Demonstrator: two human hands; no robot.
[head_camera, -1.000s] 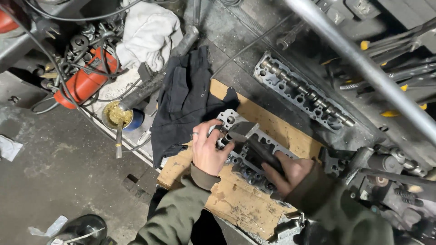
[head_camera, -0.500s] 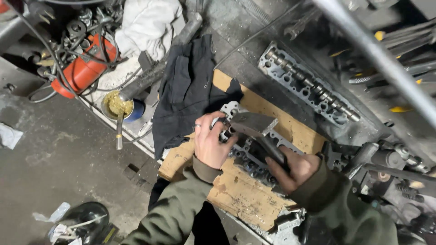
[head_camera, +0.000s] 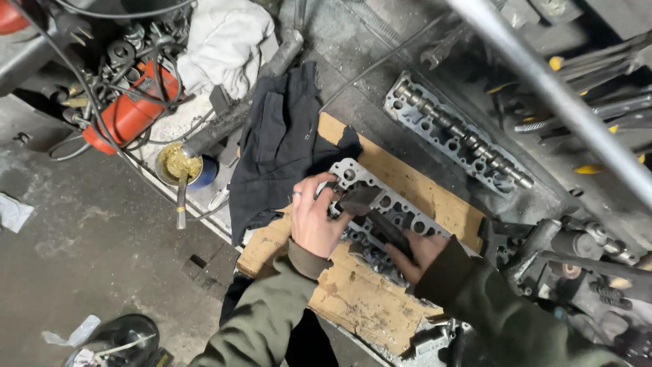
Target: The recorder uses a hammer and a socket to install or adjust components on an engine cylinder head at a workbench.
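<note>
Head cam, looking straight down at the bench. Left hand palm down, fingers curled over the near end of a grey metal cylinder head, gripping its edge, wrist bent back into an olive sleeve. Right hand further along the same part, palm up, fingers tucked beneath a dark flat block lying across the head, holding it from under. Cylinder head sitting on a worn cardboard sheet, about mid-frame, dark cloth just to its left. Second head with camshaft lying well apart, up and to the right. Tin of yellowish paste with a brush off to the left, red tool above that.
</note>
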